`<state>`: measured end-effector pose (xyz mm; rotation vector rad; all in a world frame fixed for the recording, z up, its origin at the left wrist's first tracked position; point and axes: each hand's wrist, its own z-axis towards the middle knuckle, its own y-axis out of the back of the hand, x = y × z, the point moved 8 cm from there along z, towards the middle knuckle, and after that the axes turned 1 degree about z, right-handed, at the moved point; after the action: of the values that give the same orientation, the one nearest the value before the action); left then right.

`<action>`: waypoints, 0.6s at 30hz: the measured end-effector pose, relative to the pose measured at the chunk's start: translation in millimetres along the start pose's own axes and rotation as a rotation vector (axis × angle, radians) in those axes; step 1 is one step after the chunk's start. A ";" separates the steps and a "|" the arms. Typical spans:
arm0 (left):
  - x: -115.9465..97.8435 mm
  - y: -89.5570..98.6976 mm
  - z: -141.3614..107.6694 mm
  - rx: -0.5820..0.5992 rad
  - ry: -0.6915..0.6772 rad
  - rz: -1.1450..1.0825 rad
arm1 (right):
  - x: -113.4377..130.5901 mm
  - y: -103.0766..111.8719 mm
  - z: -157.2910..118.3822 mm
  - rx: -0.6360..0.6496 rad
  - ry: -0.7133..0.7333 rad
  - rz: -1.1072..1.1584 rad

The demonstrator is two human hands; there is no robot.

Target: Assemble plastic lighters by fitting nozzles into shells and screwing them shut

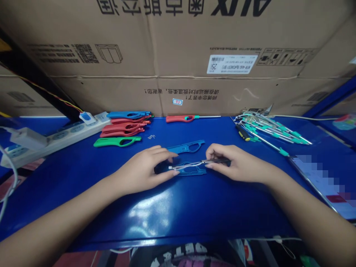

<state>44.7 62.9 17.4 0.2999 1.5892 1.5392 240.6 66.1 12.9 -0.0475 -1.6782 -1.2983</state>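
Observation:
Near the table's middle lie two halves of a blue lighter casing: an upper half (185, 148) and a lower half (194, 171). My left hand (151, 165) curves around the left end of the lower half, its thumb along the front edge; its other fingers are partly hidden. Between the fingers and thumb of my right hand (232, 161) is a slim part with a dark end (221, 161) and thin pale wires (190, 165). These wires stretch left over the lower half to a small white tip (170, 168) by my left thumb.
Red, blue and green lighter casings (122, 129) lie left, near small metal bits (151, 137) and a power strip (62, 135). An assembled red lighter (180, 118) lies behind. Metal lighter tubes (274, 128), a screwdriver (243, 132) and a tablet-like device (325, 185) are right. A cardboard box (178, 70) stands behind.

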 end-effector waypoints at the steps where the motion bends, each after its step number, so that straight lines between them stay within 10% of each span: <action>1: 0.3 -1.2 0.8 0.001 -0.003 -0.049 | 0.6 -0.8 0.2 -0.004 0.004 0.003; 18: 8.3 -1.6 0.1 -0.115 0.052 -0.178 | 4.8 -5.6 -1.5 0.104 0.076 -0.021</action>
<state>40.5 68.4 12.6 0.0533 1.5175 1.5027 236.0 60.2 12.1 0.0805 -1.6828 -1.2115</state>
